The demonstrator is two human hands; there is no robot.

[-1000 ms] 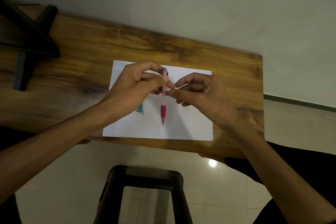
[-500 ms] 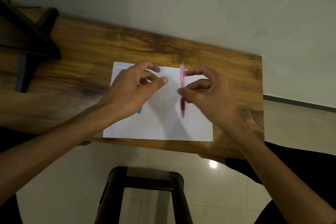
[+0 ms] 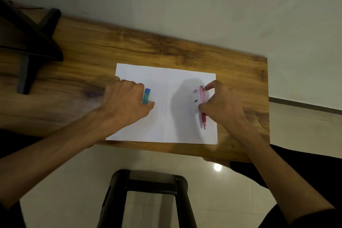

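Pink pen (image 3: 202, 96) on paper (image 3: 166, 127), pinched by right hand (image 3: 227, 111); left hand (image 3: 124, 102) grips teal tube (image 3: 147, 94).

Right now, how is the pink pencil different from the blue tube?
The pink pencil is long and thin; the blue tube is short and stubby. The right hand holds the pencil, the left hand the tube. Both lie on the white paper.

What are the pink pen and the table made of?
The pink pen looks like plastic: its barrel is see-through and glossy, with a darker, perhaps rubbery grip. The table looks like wood, brown with dark grain streaks and a soft sheen; it could be veneer.
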